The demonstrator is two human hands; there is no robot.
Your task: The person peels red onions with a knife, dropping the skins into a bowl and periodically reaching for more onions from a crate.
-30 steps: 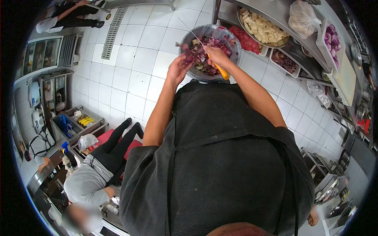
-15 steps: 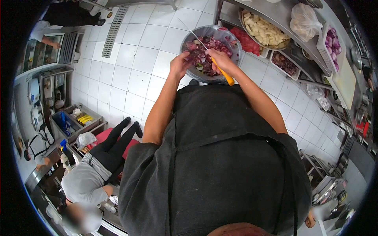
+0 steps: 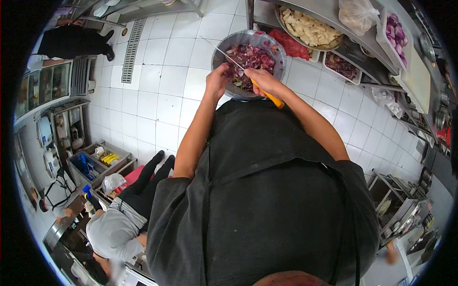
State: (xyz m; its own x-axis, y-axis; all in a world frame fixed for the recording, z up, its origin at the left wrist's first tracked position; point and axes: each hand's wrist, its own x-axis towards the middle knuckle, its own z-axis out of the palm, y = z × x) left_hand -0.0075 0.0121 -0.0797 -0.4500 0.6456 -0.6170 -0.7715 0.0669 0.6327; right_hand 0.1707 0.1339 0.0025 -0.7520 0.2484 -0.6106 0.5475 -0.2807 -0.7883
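In front of me, a bin lined with a clear bag [image 3: 284, 71] holds a heap of purplish-red onion scraps and skins [image 3: 250, 58]. My right hand [image 3: 263, 81] grips a knife [image 3: 274, 99] by its orange handle. Its long thin blade slants up and left across the bin's mouth, past the rim. Over the left part of the rim, my left hand [image 3: 218, 80] has its fingers curled in near the blade. What those fingers hold, if anything, is too small to make out.
To the right, shelving carries a bowl of peeled pale pieces [image 3: 310, 29], a basket of purple onions [image 3: 397, 35] and a tray of dark red pieces [image 3: 341, 66]. A red mesh sack [image 3: 288, 44] lies beside the bin. One co-worker [image 3: 117, 229] is at lower left, another [image 3: 74, 42] at upper left.
The whole view has shifted slightly, with the bin now a little further left. My hands remain over it with the knife held at a similar slant, its handle slightly lower.
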